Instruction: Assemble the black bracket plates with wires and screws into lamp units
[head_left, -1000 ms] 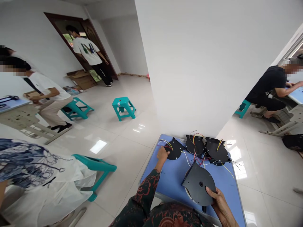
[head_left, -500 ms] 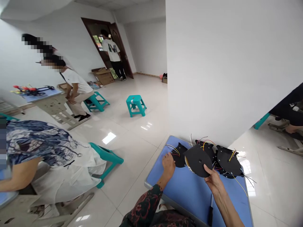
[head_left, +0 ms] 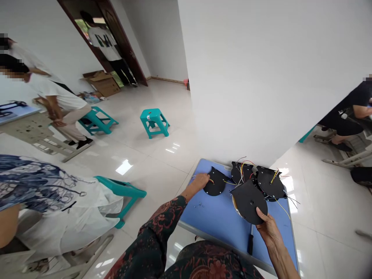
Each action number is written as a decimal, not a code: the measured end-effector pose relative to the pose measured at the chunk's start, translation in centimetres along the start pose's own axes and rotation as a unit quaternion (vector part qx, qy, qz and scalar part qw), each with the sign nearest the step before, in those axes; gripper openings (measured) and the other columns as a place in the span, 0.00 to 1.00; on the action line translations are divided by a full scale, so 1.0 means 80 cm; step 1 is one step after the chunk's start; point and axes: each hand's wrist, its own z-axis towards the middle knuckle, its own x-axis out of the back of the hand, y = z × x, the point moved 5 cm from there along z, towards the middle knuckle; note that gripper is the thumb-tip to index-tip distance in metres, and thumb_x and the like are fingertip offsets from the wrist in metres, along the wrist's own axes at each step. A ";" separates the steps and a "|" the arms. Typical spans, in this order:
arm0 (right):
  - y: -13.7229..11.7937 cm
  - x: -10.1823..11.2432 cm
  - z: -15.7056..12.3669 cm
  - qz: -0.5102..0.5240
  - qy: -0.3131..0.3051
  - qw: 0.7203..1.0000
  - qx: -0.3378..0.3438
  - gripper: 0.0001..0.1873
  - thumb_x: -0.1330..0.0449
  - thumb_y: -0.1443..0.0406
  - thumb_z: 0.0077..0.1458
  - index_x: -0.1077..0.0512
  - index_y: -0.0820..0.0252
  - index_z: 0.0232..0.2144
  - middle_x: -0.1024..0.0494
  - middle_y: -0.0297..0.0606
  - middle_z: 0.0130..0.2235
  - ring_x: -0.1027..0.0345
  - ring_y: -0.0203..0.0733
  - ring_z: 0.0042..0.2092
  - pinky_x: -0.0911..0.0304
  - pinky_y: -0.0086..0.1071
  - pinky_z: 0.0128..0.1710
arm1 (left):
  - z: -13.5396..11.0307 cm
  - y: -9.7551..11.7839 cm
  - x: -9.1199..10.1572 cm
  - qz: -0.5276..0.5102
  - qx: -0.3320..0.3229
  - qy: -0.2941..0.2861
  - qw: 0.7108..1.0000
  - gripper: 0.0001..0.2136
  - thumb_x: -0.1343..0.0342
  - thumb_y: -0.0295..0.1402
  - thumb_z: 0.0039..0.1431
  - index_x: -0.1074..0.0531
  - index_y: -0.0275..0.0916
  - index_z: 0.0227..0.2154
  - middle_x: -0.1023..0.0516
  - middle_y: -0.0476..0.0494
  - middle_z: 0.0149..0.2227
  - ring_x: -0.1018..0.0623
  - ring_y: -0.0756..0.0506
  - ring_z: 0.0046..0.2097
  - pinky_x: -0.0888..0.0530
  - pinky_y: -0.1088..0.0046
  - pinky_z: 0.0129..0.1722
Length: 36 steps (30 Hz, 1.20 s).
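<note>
On a small blue table lie several black round plates with coloured wires. My right hand grips the near edge of one black plate, held tilted above the table top. My left hand reaches to the far left and rests its curled fingers on another black plate that lies flat near yellow and red wires. Two more plates sit at the far right of the table against the white wall. A screwdriver with a black handle lies by my right wrist.
Small screws lie loose on the table's left part. A white wall stands right behind the table. A seated person in a patterned top is at the left on a teal stool; other people and teal stools stand farther off.
My right hand has drawn the held plate back toward me and to the right. My left hand stays at the far-left plate. The view has swung slightly.
</note>
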 end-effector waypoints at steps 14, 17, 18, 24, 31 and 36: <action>-0.025 0.026 -0.015 0.043 0.030 0.999 0.014 0.26 0.21 0.61 0.34 0.18 0.57 0.40 0.14 0.39 0.44 0.24 0.56 0.55 0.30 0.46 0.59 | -0.064 0.102 -0.017 -0.075 0.042 -0.021 0.996 0.13 0.55 0.27 0.68 0.23 0.39 0.41 0.24 0.34 0.52 0.25 0.35 0.54 0.32 0.57 0.58; -0.026 0.029 -0.008 0.034 0.021 0.999 0.019 0.25 0.22 0.61 0.35 0.18 0.57 0.40 0.14 0.40 0.44 0.24 0.57 0.55 0.30 0.47 0.59 | -0.089 0.135 -0.042 -0.088 0.031 -0.030 0.995 0.14 0.55 0.24 0.67 0.23 0.38 0.42 0.23 0.34 0.48 0.23 0.36 0.50 0.30 0.58 0.56; -0.026 0.029 -0.007 0.029 0.015 0.999 0.022 0.24 0.22 0.61 0.36 0.18 0.57 0.39 0.14 0.41 0.45 0.25 0.57 0.55 0.30 0.47 0.59 | -0.096 0.145 -0.050 -0.093 0.027 -0.031 0.995 0.15 0.56 0.24 0.66 0.23 0.38 0.42 0.22 0.33 0.47 0.22 0.36 0.50 0.30 0.58 0.56; -0.030 -0.005 0.004 -0.008 -0.037 0.999 0.010 0.24 0.22 0.59 0.36 0.19 0.57 0.39 0.15 0.42 0.45 0.25 0.58 0.56 0.30 0.47 0.59 | -0.118 0.191 -0.092 -0.116 0.010 -0.037 0.993 0.13 0.54 0.25 0.66 0.24 0.37 0.42 0.21 0.28 0.44 0.21 0.32 0.49 0.28 0.53 0.52; 0.010 -0.134 0.055 -0.004 -0.117 0.992 -0.041 0.30 0.23 0.63 0.36 0.21 0.60 0.45 0.15 0.44 0.46 0.25 0.58 0.55 0.27 0.48 0.54 | -0.134 0.202 -0.113 -0.140 -0.014 -0.027 0.990 0.12 0.52 0.27 0.65 0.24 0.39 0.44 0.19 0.31 0.46 0.21 0.35 0.53 0.31 0.54 0.60; 0.071 -0.219 0.110 0.000 -0.086 0.995 -0.044 0.27 0.25 0.64 0.34 0.22 0.56 0.41 0.15 0.39 0.42 0.23 0.53 0.53 0.24 0.42 0.50 | -0.143 0.141 -0.104 -0.325 0.075 0.060 0.941 0.20 0.50 0.36 0.66 0.32 0.40 0.59 0.20 0.34 0.52 0.20 0.38 0.53 0.26 0.61 0.56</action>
